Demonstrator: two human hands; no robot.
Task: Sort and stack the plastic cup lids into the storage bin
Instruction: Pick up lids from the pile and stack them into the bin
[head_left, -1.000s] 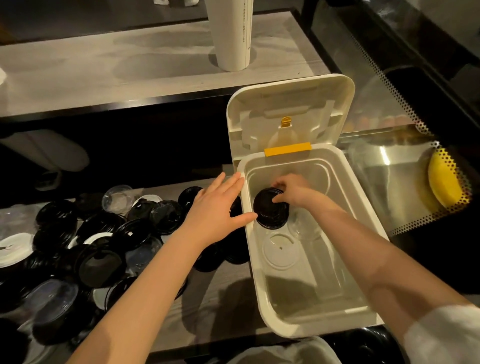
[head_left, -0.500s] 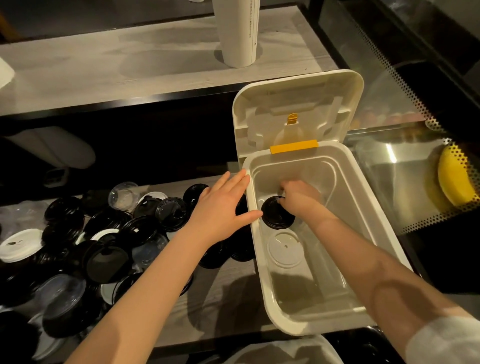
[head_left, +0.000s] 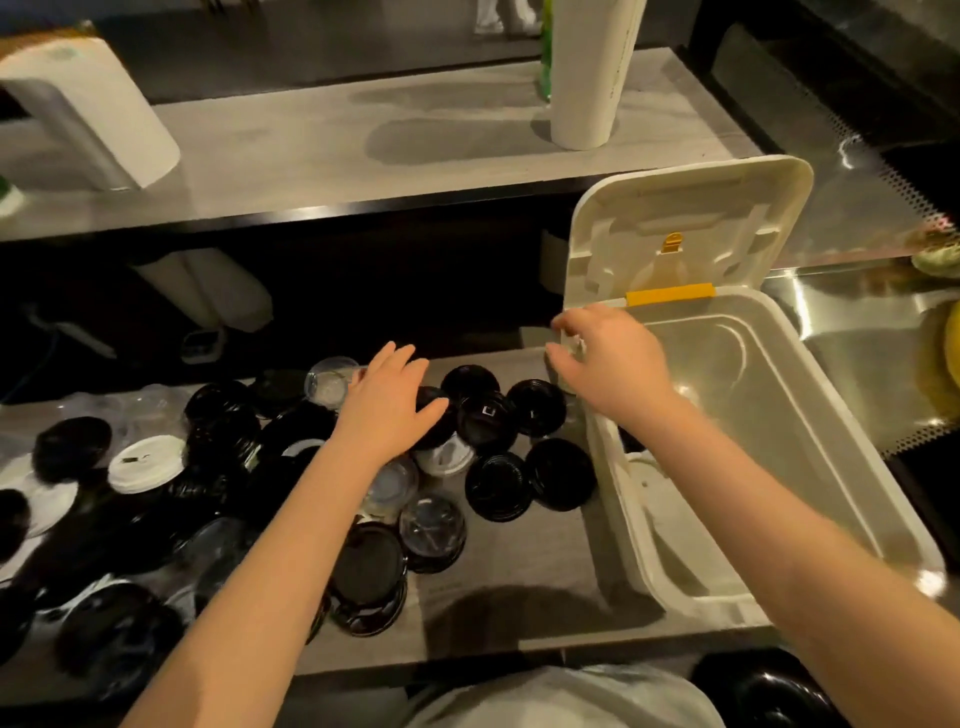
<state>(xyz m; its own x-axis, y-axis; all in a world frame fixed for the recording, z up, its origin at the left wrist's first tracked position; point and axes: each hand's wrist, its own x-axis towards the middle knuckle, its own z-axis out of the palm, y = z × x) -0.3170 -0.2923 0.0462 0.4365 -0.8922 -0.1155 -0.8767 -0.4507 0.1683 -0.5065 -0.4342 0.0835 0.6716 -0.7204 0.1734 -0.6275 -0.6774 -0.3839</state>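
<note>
Plastic lids (head_left: 488, 415), thin, light, probably slippery, are lying under the released left grip (head_left: 387, 410); pinching one rim is looking safest. Beside the storage bin (head_left: 810, 467) the right grip (head_left: 613, 364) is hovering; whether it is holding anything, I cannot tell.

Premises: drinks-service counter of a café or beverage shop. Evidence: a heap of disposable cup lids (head_left: 558, 473) in black, white and clear on the lower work shelf (head_left: 519, 587). A tall white column (head_left: 587, 78), apparently stacked cups, stands on the raised counter (head_left: 337, 140), with perforated stainless steel (head_left: 857, 218) alongside.
</note>
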